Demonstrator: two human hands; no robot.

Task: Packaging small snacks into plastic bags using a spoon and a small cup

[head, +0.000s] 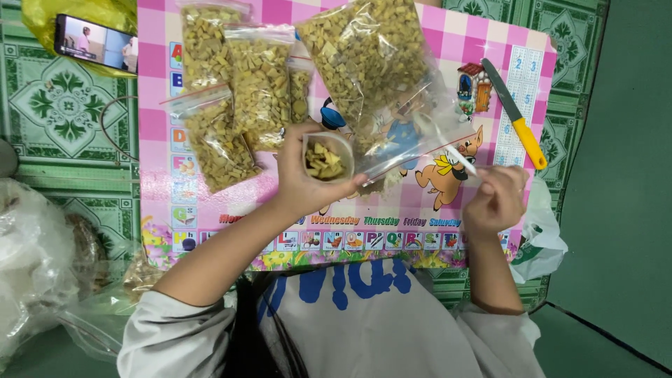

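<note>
Left hand [304, 178] wraps a small cup [327, 157] of yellow chunks mid-mat, tilted toward the clear zip bag [392, 105] whose edge the right hand [495, 199] pinches open, probably for easy pouring.

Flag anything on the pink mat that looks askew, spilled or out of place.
Nothing has spilled. The filled bags lie overlapped and askew. The yellow-handled knife rests diagonally at the mat edge, blade bare. A phone plays video on a yellow bag.
</note>
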